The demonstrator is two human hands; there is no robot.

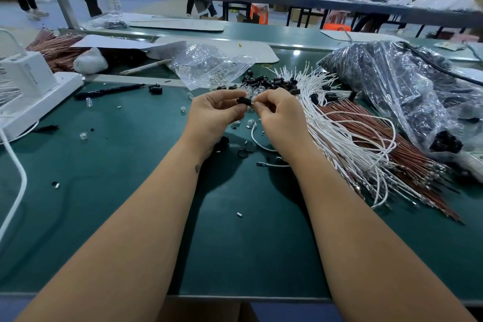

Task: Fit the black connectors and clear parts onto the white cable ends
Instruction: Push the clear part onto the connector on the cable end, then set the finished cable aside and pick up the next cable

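My left hand (213, 115) pinches a small black connector (243, 100) above the green table. My right hand (279, 115) meets it from the right, its fingertips pinching a small part at the connector's end; what that part is stays hidden by the fingers. A white cable (257, 142) curves down from under the right hand to the table. Behind the hands lies a heap of black connectors (264, 82) mixed with clear parts (248, 91). A large bundle of white cables (339, 123) fans out to the right.
Red-brown wires (379, 144) lie under the white bundle. A plastic bag of black parts (407, 86) fills the right, a clear bag (209, 65) sits behind the heap. A white power strip (34, 97), a black pen (109, 90) and loose bits lie left.
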